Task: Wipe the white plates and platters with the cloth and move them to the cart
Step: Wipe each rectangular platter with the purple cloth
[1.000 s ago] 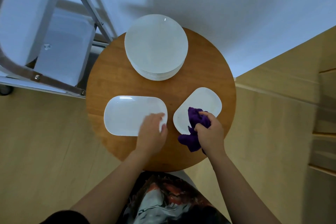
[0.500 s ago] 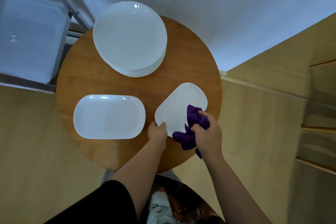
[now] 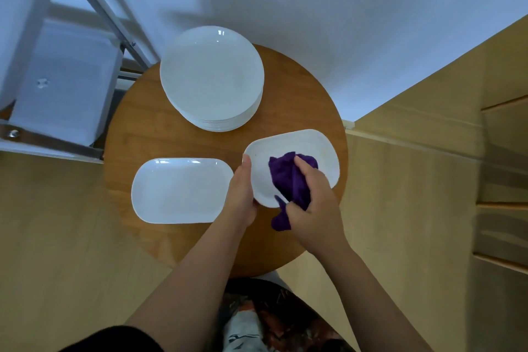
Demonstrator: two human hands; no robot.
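Wiping in progress: right hand (image 3: pixel 313 206) has the purple cloth (image 3: pixel 290 180) bunched in curled fingers and pressed onto the small white platter (image 3: pixel 311 148), which looks tipped up off the round table (image 3: pixel 160 134) near its right edge. Left hand (image 3: pixel 241 194) grips that platter's left rim, thumb on top.

Second platter (image 3: pixel 180 190) lies flat near the table's left edge; the plate stack (image 3: pixel 213 77) sits at the far edge. Cart (image 3: pixel 61 77) stands just off the far-left edge, its shelves holding nothing I can see.

Risks, as I judge them:
- One-hand rim grip on glazed ware; wipe pressure could twist it loose.
- Platter is near the edge, so a slip could drop it to the floor.
- Left forearm passes close to the second platter and could nudge it.

No brand, label or writing readable anywhere.
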